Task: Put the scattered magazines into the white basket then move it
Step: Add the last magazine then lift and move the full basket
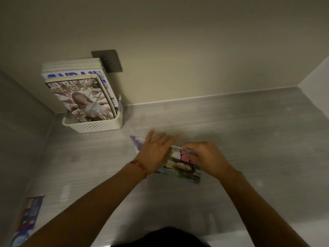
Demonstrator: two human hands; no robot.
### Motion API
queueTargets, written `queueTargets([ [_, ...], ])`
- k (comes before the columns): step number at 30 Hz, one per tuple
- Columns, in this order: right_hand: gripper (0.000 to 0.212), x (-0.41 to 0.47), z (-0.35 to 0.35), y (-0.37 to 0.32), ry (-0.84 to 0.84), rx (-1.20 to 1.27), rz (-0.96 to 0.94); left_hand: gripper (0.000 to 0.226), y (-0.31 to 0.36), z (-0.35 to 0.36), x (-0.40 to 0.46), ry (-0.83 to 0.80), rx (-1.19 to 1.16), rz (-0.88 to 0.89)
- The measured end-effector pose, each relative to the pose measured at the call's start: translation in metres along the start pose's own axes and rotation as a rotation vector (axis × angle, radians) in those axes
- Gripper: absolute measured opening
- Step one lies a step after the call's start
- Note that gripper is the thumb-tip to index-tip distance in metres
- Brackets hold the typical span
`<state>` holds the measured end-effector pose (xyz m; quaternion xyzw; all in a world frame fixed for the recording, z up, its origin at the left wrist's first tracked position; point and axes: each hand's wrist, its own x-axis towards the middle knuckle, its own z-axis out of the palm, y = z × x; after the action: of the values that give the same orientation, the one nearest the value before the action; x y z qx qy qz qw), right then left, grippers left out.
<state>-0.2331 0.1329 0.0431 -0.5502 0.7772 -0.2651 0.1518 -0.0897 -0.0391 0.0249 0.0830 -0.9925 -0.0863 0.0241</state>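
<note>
Head view: the magazine (179,164) now being handled lies flat on the grey counter (249,139), near the middle and well apart from the white basket (99,124) that stands in the far left corner against the wall. It looks thin, light and floppy, with a glossy cover that will likely slide on the smooth surface and sag if lifted by 1 corner. A grip along a long edge or the spine, with fingers underneath, should keep it from bending; 2 hands would help feed it upright into the basket.

The left hand (156,152) is spread nearly flat, fingers extended, palm pressing down on the magazine's left part; it grips nothing. The right hand (204,155) is curled, fingers bent over the magazine's right edge, apparently pinching or prying it up, though blur makes it impossible to tell whether the edge is truly clamped.

The basket already holds several magazines (83,97) standing upright and leaning back toward the wall, so it will be top-heavy when moved; taking it by both side rims seems safest. Another magazine (28,214) lies at the counter's near left edge.
</note>
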Motion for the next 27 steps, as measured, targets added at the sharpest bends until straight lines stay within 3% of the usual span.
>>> queueTargets([
  [3, 0.026, 0.023, -0.027, -0.004, 0.158, 0.179, 0.035, 0.026, -0.014, -0.025, 0.001, 0.052, -0.294, -0.132],
  [6, 0.042, 0.041, -0.039, -0.003, 0.34, 0.334, 0.1, 0.02, -0.029, -0.044, -0.014, 0.249, -0.551, -0.311],
  [8, 0.048, 0.048, -0.035, -0.003, 0.443, 0.411, 0.197, 0.01, -0.039, -0.055, -0.025, 0.364, -0.864, -0.499],
  [10, 0.059, 0.054, -0.023, -0.007, 0.362, 0.548, 0.336, 0.012, -0.05, -0.067, -0.036, 0.455, -1.133, -0.648],
  [12, 0.068, 0.061, -0.001, -0.016, 0.132, 0.704, 0.336, 0.012, -0.064, -0.074, -0.05, 0.504, -1.196, -0.721],
  [14, 0.055, 0.072, 0.019, -0.034, -0.014, 0.807, 0.214, 0.011, -0.079, -0.079, -0.065, 0.519, -1.261, -0.739],
  [17, 0.022, 0.096, 0.037, -0.066, 0.034, 0.804, 0.071, 0.02, -0.108, -0.083, -0.088, 0.503, -1.327, -0.725],
  [22, 0.013, 0.147, 0.052, -0.108, 0.113, 0.605, 0.024, 0.013, -0.164, -0.094, -0.111, 0.619, -1.405, -0.761],
  [27, 0.006, 0.208, 0.065, -0.148, 0.187, 0.431, 0.025, 0.008, -0.229, -0.118, -0.122, 0.766, -1.128, -0.725],
])
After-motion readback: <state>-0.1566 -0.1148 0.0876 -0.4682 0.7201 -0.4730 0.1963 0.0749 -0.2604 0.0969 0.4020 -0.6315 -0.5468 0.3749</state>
